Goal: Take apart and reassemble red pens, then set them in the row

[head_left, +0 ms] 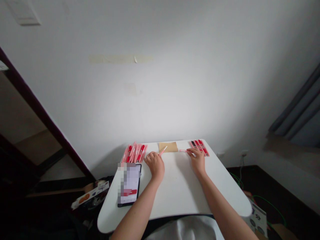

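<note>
My left hand (155, 163) is closed on a pink pen (163, 151), whose pale pointed end sticks up to the right over a piece of brown paper (172, 146). In my right hand (197, 160), the fingers pinch a slim pink pen part (183, 150) that points left; whether it is a cap or a whole pen I cannot tell. To the left of my left hand lies a pile of pink and red pens (133, 152). Just behind my right hand several red pens and a black one (200, 146) lie side by side.
A phone (131, 186) with its screen lit, partly blurred out, lies on the left of the white table (180, 196). The far table edge stands against a white wall (170, 100). Boxes and green cables (237, 181) are on the floor to the right.
</note>
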A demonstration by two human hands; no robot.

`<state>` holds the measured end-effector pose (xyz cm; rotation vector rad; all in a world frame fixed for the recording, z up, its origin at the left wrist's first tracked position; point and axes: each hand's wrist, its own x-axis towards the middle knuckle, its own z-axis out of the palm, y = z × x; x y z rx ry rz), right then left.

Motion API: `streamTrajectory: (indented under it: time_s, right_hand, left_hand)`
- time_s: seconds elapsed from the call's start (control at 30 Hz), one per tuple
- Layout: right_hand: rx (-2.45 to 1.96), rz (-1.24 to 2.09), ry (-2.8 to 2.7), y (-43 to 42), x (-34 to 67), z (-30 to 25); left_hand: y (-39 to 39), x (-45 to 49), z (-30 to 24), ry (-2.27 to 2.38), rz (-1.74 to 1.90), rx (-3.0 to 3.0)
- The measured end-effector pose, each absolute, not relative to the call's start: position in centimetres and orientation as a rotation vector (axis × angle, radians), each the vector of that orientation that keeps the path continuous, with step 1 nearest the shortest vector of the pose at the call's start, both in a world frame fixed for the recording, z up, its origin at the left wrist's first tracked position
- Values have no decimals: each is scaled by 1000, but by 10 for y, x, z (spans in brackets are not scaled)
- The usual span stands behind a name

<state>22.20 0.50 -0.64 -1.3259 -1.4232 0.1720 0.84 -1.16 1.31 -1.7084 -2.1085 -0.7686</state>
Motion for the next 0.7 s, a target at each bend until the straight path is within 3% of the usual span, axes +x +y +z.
streamTrajectory:
  time_s: [0.7]
  right_hand:
    - [-1298, 163, -1458, 5, 220, -5]
  left_hand:
    - [-17, 11, 14, -2115, -722, -1759]
